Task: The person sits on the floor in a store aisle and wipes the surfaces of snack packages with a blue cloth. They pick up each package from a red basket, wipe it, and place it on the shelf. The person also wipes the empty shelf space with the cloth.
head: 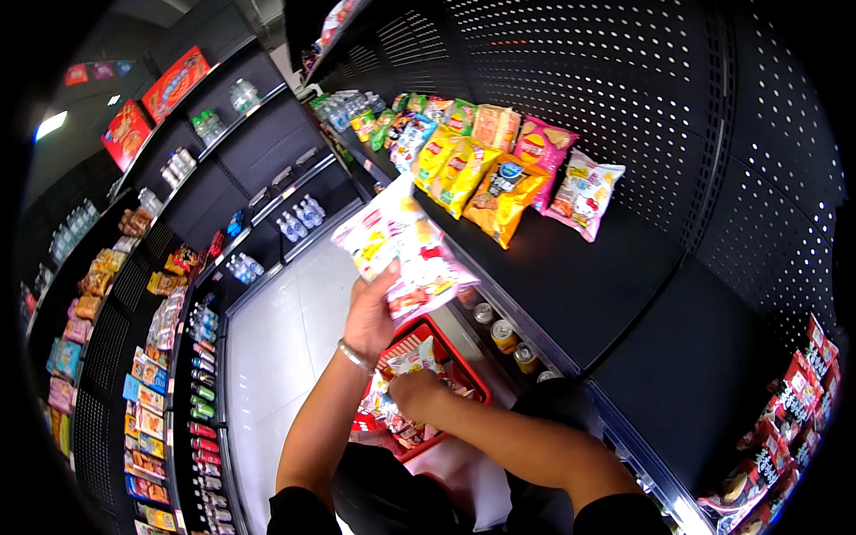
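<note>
My left hand point(372, 314), with a bracelet at the wrist, grips a white and pink snack bag point(408, 247) by its lower left side, held up at the shelf's front edge. Below it, my right hand point(416, 394) reaches down into a red plastic shopping basket point(487, 394). Its fingers are on a whitish snack bag point(418, 358) there, though the fingertips are hidden. More snack bags lie in the basket around that hand. A similar pink and white bag point(586, 194) stands at the near end of a group on the shelf, beside an orange chip bag point(506, 198).
The black shelf point(568, 281) holds yellow chip bags point(455, 167) and, farther off, water bottles point(341, 110). Drink cans point(503, 334) stand on the level below. Red snack packs point(792, 408) are at the right. Stocked shelves line the left, across a tiled floor point(287, 328).
</note>
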Demonstrator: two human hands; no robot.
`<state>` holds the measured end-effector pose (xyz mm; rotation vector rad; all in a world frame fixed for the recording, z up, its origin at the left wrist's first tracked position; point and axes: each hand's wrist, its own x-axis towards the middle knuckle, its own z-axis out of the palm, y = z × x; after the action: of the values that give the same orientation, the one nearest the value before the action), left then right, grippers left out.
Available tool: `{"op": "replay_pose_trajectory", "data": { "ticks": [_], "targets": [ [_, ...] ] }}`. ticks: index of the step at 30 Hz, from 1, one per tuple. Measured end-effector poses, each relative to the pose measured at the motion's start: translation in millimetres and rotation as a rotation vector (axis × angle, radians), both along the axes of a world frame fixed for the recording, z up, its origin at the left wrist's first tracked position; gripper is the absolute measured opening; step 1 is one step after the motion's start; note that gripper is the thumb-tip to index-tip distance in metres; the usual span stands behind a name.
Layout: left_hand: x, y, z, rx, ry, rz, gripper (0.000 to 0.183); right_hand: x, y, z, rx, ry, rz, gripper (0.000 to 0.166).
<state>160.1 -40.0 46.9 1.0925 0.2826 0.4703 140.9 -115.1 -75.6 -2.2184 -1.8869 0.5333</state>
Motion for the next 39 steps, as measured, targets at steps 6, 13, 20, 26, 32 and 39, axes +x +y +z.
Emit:
{"op": "replay_pose_trajectory", "data": {
  "ticks": [6,13,20,26,32,39],
  "targets": [
    [-84.1,53.2,-22.3,-0.2,-0.117,0.276,0.044,37.4,22.3,-16.0,0.065,0.032,-0.267,0.031],
    [-125.0,70.2,-82.5,-0.22,-0.068,0.24,0.042,82.2,22.7,15.1,0.772,0.468,-0.642,0.048],
    [-116.7,28.0,-88.1,-0.177,0.025,-0.004,0.058,41.5,6.6,45.5,0.975,0.437,-0.196,0.059],
    [-114.9,24.1,-80.5,-0.271,-0.037,0.007,0.06,28.9,8.3,40.9,0.879,0.105,-0.088,0.066],
    [-118.3,40.6,-73.2,-0.644,-0.052,-0.126,0.072,-5.8,-1.1,48.2,0.797,-0.018,0.082,0.069],
    [-104.2,21.2,-78.8,-0.404,0.174,0.027,0.067,17.2,5.9,47.1,0.849,0.019,-0.038,0.063]
  ]
}}
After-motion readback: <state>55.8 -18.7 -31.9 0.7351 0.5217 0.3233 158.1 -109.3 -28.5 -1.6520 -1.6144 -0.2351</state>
